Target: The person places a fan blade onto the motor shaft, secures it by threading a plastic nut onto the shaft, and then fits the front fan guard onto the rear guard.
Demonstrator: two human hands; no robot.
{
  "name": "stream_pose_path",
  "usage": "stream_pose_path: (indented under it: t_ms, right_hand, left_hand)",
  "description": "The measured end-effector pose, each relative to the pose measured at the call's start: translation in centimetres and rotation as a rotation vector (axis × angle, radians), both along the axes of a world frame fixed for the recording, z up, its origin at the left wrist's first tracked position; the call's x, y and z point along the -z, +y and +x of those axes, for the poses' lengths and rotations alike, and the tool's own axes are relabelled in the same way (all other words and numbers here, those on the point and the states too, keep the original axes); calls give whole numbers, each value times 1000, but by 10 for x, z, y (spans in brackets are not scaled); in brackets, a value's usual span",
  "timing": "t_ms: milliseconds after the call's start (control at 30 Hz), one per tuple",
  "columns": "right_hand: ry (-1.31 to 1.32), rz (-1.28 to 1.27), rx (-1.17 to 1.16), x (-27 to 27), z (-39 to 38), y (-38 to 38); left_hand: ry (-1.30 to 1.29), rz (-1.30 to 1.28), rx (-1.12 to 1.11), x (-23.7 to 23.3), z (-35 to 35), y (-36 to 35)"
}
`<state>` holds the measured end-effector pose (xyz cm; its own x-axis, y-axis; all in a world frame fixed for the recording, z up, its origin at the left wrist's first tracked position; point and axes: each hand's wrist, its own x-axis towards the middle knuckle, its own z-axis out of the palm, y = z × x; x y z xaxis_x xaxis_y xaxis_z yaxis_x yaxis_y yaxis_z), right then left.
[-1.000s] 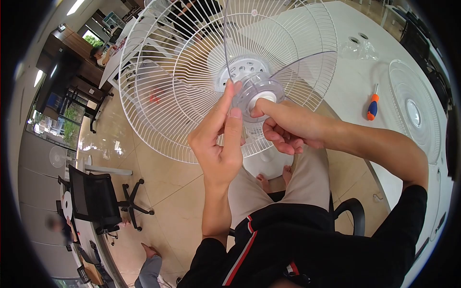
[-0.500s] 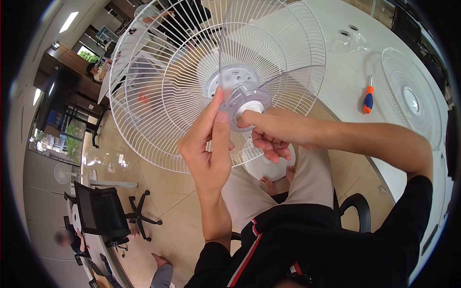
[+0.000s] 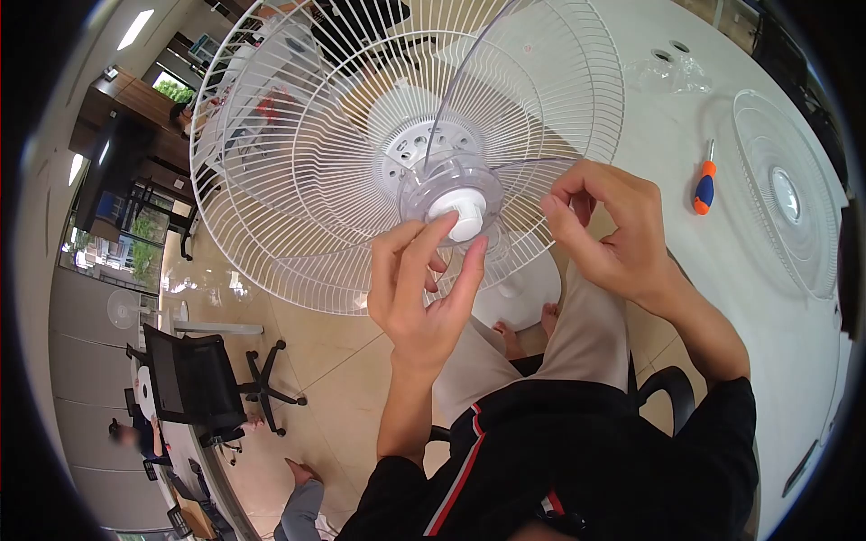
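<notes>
A white wire fan guard faces me, with a clear fan blade mounted inside it. On the blade's hub is a white knob. My left hand is at this knob, its index fingertip on one side and the thumb at the lower edge. To the right, my right hand is away from the hub with fingers loosely curled, thumb and index apart, nothing between them. It overlaps the guard's right rim in this view. The fan's white base stands below, between my legs.
On the white table at right lie an orange and blue screwdriver, a round front guard and clear plastic wrapping. A black office chair stands at left. Other people sit farther off.
My right hand has left the white knob and moved right. My left hand has shifted from beside the hub to the knob. The blade has turned slightly.
</notes>
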<state>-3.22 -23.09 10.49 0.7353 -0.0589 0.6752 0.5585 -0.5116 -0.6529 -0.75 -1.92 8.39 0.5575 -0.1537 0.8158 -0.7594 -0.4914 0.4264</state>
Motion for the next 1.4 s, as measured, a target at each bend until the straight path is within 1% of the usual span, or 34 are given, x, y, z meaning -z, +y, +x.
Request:
stream_pose_path:
  t_ms: [67, 167, 267, 367, 400, 500, 600, 700, 733, 833, 900, 1033, 1133, 1333, 1400]
  right_hand:
    - [-101, -59, 49, 7, 4, -4]
    - [-138, -46, 63, 19, 6, -2]
    - [13, 136, 26, 31, -2, 10]
    - [76, 276, -30, 49, -4, 32]
    - [138, 323, -82, 53, -4, 37]
    - [171, 494, -137, 57, -4, 58]
    - [77, 460, -69, 48, -6, 70]
    - [22, 414, -24, 52, -4, 78]
    - [-51, 382, 23, 53, -2, 81]
    - [-279, 261, 165, 55, 8, 86]
    - [-450, 145, 264, 53, 16, 85]
    - [-491, 23, 387, 64, 25, 91]
    - [-548, -7, 426, 70, 35, 91]
    - [-650, -85, 416, 69, 46, 81]
    - [-674, -138, 405, 64, 47, 78]
  left_hand:
    - [-21, 23, -19, 1, 0, -3]
    - [-21, 38, -38, 0, -1, -4]
    - [-10, 40, -35, 4, -3, -3]
    - [-6, 45, -25, 9, -4, 0]
    - [-10, 47, -25, 10, -4, 0]
    - [-4, 20, -23, 13, -6, 4]
    - [9, -7, -20, 15, -8, 7]
    - [7, -2, -15, 12, -12, 13]
    - [5, 4, -15, 10, -13, 15]
    - [20, -105, -15, 4, -8, 17]
    - [89, -175, 35, 1, -7, 18]
    - [231, -385, 189, -2, -6, 12]
    - [310, -469, 219, -10, -8, 9]
    - [422, -506, 373, -10, 5, 15]
    - [442, -535, 367, -12, 7, 14]
